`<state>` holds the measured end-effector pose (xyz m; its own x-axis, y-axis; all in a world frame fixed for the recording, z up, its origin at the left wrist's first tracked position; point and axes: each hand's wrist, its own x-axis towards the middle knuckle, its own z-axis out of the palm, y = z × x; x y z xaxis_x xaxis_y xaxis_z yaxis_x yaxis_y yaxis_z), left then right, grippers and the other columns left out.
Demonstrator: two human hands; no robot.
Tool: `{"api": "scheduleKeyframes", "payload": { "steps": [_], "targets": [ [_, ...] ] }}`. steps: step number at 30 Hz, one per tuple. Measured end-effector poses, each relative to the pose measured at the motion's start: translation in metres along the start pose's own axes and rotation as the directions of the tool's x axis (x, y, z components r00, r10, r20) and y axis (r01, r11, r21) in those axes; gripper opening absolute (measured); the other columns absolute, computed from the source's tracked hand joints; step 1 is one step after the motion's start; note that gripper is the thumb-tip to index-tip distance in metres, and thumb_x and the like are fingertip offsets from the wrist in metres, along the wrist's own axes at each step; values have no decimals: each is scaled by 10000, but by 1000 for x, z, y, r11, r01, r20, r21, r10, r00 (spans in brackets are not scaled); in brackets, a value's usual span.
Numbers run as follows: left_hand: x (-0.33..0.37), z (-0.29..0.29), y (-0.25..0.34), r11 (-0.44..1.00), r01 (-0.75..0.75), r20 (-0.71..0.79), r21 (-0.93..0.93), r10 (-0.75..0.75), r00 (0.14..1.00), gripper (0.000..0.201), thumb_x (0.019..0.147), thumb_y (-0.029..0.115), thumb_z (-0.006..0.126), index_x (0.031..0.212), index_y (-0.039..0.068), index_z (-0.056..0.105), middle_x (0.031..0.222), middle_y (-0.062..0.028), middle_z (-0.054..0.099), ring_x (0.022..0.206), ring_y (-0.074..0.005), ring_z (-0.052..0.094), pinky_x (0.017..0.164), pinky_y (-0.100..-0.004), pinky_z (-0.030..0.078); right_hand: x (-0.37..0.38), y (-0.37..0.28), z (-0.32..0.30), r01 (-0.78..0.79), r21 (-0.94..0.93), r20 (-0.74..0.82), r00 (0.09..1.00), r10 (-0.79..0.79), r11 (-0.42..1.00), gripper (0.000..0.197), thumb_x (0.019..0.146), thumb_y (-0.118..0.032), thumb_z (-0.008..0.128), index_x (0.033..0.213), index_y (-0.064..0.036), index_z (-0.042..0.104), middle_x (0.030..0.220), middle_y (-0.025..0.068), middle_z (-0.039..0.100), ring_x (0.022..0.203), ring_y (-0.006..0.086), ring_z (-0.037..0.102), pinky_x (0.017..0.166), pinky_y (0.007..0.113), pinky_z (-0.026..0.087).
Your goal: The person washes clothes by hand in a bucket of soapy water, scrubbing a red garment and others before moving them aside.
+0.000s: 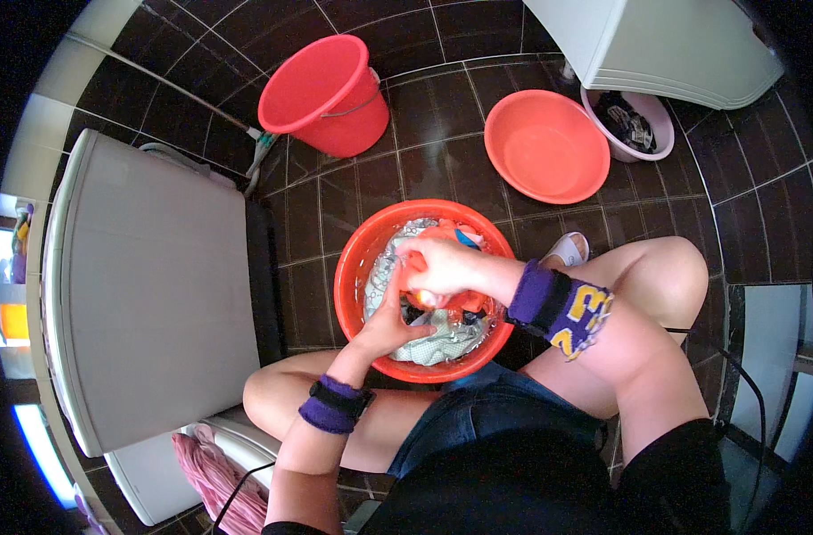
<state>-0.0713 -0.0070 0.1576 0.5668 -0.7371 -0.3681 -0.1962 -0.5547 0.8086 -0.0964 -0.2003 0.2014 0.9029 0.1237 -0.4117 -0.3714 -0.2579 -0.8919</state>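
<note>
Both hands in round orange plastic basin [353,294], frame centre. Right hand [437,266] clenched on orange garment [442,301] directly above left hand [390,325], gripping pale wet cloth [442,343] (fingers curled).

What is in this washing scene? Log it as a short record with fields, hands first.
left hand: pressed on wet clothes in the orange basin
right hand: gripping an orange garment over the same basin
posture: person sits low, knees either side of the basin
wrists: purple bands on both
floor: dark tiles
nearby: red bucket, coral basin, pink bowl holding dark items, white machine at left
</note>
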Motion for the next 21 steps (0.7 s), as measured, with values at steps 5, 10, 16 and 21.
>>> {"api": "scheduleKeyframes", "payload": {
  "steps": [5, 10, 16, 21],
  "targets": [
    [-5, 6, -1, 990, -107, -51, -91, 103, 993, 891, 652, 184, 831, 1353, 19, 305, 1334, -149, 420, 1223, -262, 431, 1042, -362, 349, -18, -45, -3, 134, 416, 21, 987, -157, 900, 479, 840, -90, 615, 1280, 9, 455, 987, 151, 615, 878, 167, 619, 644, 287, 556],
    [-9, 18, -9, 936, 22, -111, -351, -65, 992, 724, 731, 157, 774, 1327, 42, 379, 1320, -129, 443, 1207, -237, 450, 1020, -374, 384, -65, -103, -16, -21, 819, 168, 964, -205, 573, 451, 884, -55, 546, 1299, 47, 402, 1152, 173, 508, 1013, 248, 575, 723, 362, 590],
    [-2, 7, 16, 956, -255, -421, -144, 174, 890, 581, 784, 150, 705, 1286, 25, 441, 1227, -124, 538, 1142, -244, 517, 961, -352, 422, -94, -99, -40, -16, 901, 124, 967, -222, 434, 406, 924, -216, 531, 1249, 16, 456, 1115, 155, 581, 1005, 238, 601, 728, 374, 579],
    [-4, -26, 28, 945, -252, -388, -208, 156, 908, 422, 834, -3, 603, 1218, -5, 427, 1158, -109, 576, 1087, -166, 547, 938, -268, 424, -97, -56, -63, 70, 799, -25, 996, -83, 597, 551, 950, -448, 429, 1266, 1, 467, 1134, 148, 600, 987, 194, 627, 772, 359, 562]
  ]
}}
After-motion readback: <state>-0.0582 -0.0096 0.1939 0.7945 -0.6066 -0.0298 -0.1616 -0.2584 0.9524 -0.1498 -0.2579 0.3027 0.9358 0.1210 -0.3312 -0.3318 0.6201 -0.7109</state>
